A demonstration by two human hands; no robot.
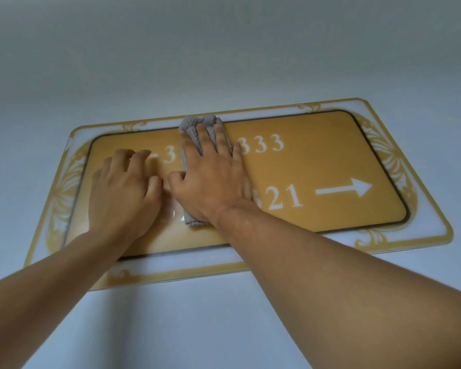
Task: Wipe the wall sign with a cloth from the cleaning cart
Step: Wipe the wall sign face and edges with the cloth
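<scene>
The wall sign (317,166) hangs on the pale wall (224,49) straight ahead of you, a mustard panel inside a clear border with gold scrollwork, and both your hands are on its left half. The grey cloth (197,129), folded into a narrow pad, lies flat on the panel under your right hand (213,179); its top edge pokes out beyond your fingertips at the panel's upper rim, and its bottom edge shows below the heel of your palm. Your right fingers (221,139) are straight and slightly apart, pressing the cloth against the sign. Just left of your right thumb, your left hand (125,193) rests bare on the panel, its fingers bent and close together, gripping nothing. Right of your right fingers you can read "333", then "21" and a white arrow (343,187) pointing right.
</scene>
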